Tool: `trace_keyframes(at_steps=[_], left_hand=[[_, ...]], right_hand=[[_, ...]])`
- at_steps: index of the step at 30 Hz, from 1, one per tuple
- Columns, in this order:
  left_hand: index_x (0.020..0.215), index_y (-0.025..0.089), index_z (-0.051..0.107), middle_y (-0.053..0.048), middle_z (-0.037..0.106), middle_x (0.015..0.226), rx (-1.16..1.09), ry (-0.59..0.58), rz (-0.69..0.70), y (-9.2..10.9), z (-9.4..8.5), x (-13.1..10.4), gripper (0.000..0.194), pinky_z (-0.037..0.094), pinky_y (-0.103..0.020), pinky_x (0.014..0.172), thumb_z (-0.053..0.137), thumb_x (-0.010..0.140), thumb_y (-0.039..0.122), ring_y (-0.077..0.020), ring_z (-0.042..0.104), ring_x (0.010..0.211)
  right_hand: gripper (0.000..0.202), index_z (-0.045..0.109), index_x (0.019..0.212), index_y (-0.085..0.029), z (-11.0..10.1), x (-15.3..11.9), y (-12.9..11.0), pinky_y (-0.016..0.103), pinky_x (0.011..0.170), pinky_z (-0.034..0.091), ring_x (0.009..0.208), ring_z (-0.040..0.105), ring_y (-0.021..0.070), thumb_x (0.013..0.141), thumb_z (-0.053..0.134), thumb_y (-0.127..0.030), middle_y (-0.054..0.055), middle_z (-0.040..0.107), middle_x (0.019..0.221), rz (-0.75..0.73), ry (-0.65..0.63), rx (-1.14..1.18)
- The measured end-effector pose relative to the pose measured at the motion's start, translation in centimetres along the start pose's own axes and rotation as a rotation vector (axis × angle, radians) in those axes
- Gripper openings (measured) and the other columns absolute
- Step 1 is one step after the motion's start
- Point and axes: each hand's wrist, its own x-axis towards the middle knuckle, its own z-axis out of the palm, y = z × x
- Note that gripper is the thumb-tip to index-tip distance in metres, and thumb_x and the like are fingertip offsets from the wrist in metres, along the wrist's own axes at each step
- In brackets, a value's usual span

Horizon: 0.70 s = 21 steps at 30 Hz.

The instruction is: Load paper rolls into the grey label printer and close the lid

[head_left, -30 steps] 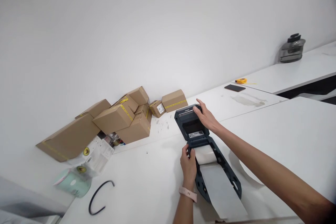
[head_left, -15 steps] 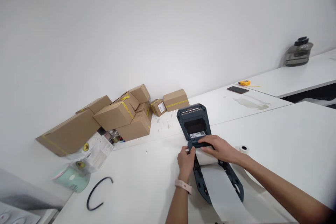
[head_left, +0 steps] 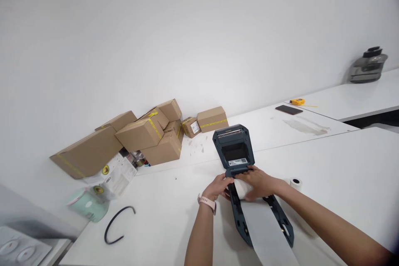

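A dark blue-grey label printer [head_left: 238,226] stands on the white table with its lid [head_left: 220,149] tipped up and back. Inside its bay sits a white paper roll [head_left: 241,190], from which a wide paper strip [head_left: 266,228] runs out over the front towards me. My left hand [head_left: 215,188] is closed around the printer's left side wall, its thumb at the roll's left end. Across the roll lies my right hand [head_left: 260,183], fingers on top and thumb at the front, gripping it. Part of the roll is hidden under this hand.
A small white roll [head_left: 295,183] stands right of the printer. Stacked cardboard boxes [head_left: 140,133], a mint-green container [head_left: 90,205] and a black curved strip [head_left: 111,226] are to the left. Behind lie a phone [head_left: 289,109] and a yellow tape measure [head_left: 297,102]; a large bottle [head_left: 368,66] stands far right.
My right hand has come down over the roll, with its thumb now on the roll's front. My left hand has turned, its wrist swinging left. The view has shifted slightly.
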Motion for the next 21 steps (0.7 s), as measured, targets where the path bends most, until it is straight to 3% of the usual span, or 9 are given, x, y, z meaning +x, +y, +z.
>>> trace_keyframes(at_steps=[5, 12, 21], left_hand=[[0.1, 0.019, 0.063, 0.002, 0.058, 0.069, -0.008, 0.012, 0.001, 0.0, 0.1, -0.4, 0.026, 0.057, -0.033, 0.056, 0.061, 0.084, 0.039, -0.0118, 0.056, 0.05], [0.102, 0.019, 0.063, 0.0, 0.061, 0.071, 0.005, 0.054, -0.004, 0.5, 1.0, -0.8, 0.033, 0.057, -0.034, 0.055, 0.063, 0.083, 0.045, -0.0144, 0.059, 0.053], [0.128, 0.023, 0.059, 0.0, 0.062, 0.067, -0.018, 0.13, 0.007, 0.3, 1.7, -1.7, 0.054, 0.058, -0.042, 0.059, 0.063, 0.082, 0.052, -0.0167, 0.059, 0.051]], right_hand=[[0.08, 0.062, 0.13, -0.022, 0.5, 0.5, -0.1, 0.057, 0.115, 0.023, 0.118, 0.061, 0.0398, 0.054, 0.079, -0.041, 0.016, 0.07, 0.121, 0.009, 0.018, -0.043], [0.082, 0.062, 0.13, -0.019, 0.8, 0.3, 0.3, 0.057, 0.116, 0.021, 0.119, 0.06, 0.0407, 0.052, 0.077, -0.037, 0.018, 0.067, 0.124, 0.009, 0.018, -0.024], [0.082, 0.064, 0.13, -0.025, -1.8, -0.3, -0.2, 0.058, 0.114, 0.025, 0.128, 0.052, 0.0429, 0.05, 0.079, -0.037, 0.011, 0.067, 0.128, -0.051, -0.11, 0.084]])
